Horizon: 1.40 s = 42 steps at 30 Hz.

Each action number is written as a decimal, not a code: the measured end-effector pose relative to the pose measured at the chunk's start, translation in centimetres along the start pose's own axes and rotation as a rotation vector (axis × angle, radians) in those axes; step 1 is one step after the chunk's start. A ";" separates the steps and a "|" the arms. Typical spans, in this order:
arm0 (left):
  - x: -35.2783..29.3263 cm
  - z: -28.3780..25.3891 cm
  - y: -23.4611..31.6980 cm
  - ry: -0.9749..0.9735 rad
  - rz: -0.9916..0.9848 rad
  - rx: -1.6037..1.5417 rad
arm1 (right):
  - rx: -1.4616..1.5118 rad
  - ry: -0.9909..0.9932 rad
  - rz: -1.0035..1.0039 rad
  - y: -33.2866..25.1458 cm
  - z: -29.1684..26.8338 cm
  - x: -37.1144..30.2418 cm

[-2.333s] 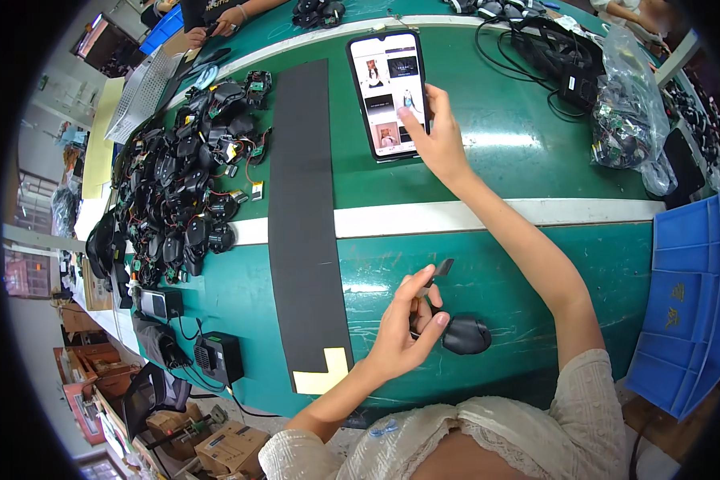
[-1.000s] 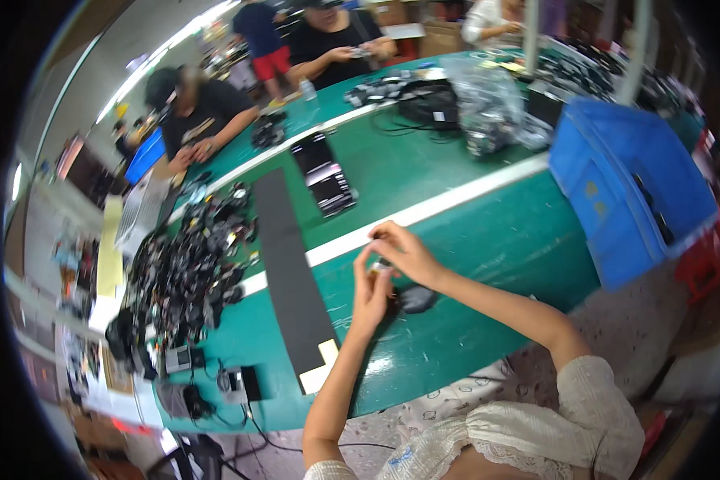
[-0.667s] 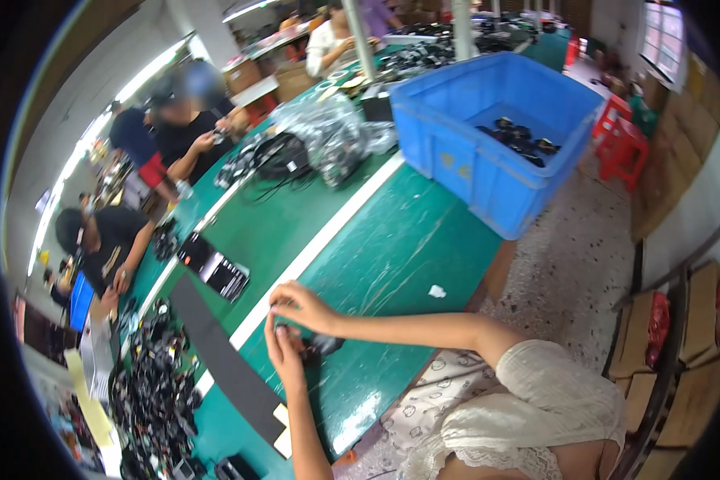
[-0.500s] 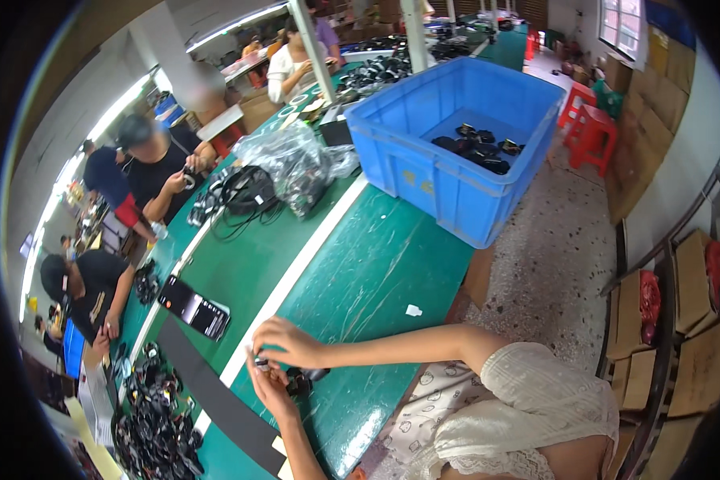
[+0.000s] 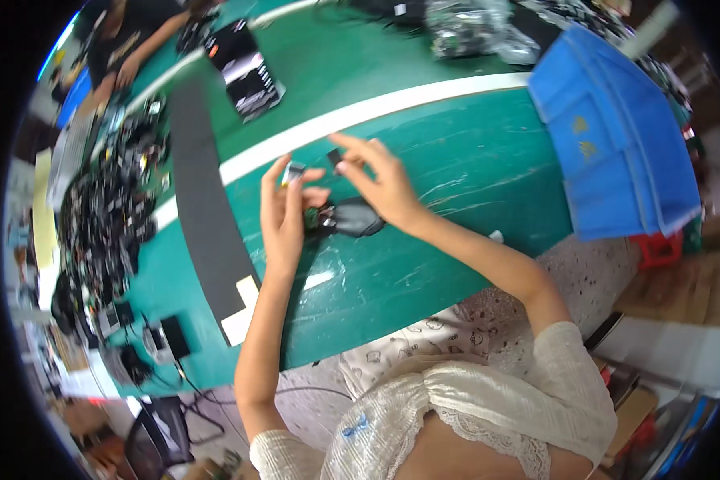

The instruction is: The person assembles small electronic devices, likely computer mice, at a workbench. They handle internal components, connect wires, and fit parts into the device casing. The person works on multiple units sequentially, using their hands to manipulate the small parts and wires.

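I see the rounded black device (image 5: pixel 358 217) on the desk (image 5: pixel 472 180), right of the black mat (image 5: pixel 204 208). Between device and mat, the left hand (image 5: pixel 282 214) pinches a small silvery part (image 5: pixel 295 171); farther right of the mat, the right hand (image 5: pixel 388 186) pinches a small black piece (image 5: pixel 334 158). The hands, together half a second ago, have parted, so I judge these pieces separate. Beyond, right of the mat's far end, lies the phone (image 5: pixel 244 74).
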<state>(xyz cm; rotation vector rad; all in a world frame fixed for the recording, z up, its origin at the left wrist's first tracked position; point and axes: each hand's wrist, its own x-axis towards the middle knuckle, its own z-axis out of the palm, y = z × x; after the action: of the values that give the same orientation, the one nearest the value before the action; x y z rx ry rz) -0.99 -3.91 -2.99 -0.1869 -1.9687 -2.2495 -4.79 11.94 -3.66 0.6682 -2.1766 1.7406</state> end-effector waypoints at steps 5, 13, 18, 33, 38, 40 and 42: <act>-0.6 0.5 1.2 -0.002 -0.072 -0.026 | 0.188 -0.096 0.138 -0.6 -0.4 -0.4; -1.0 1.4 0.7 -0.015 -0.029 0.093 | 0.196 -0.210 0.149 -1.6 -1.4 -0.2; -1.4 1.7 1.0 -0.065 -0.031 0.170 | 0.083 -0.261 0.055 -1.9 -1.8 -0.2; -1.6 1.1 1.1 -0.157 -0.023 0.276 | 0.173 -0.296 0.235 -2.5 -2.1 -0.1; -1.6 1.3 1.5 -0.168 -0.014 0.307 | 0.167 -0.345 0.230 -2.8 -2.9 0.3; -1.6 1.3 1.3 -0.185 0.021 0.321 | 0.161 -0.385 0.239 -2.9 -3.2 0.5; -1.6 1.4 0.9 -0.184 0.069 0.316 | 0.170 -0.440 0.289 -3.1 -3.5 0.7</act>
<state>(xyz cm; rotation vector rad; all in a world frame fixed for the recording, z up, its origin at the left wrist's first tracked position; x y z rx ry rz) 0.71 -2.60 -2.18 -0.4297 -2.3377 -1.9060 -4.02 14.66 0.16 0.8856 -2.5376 2.1074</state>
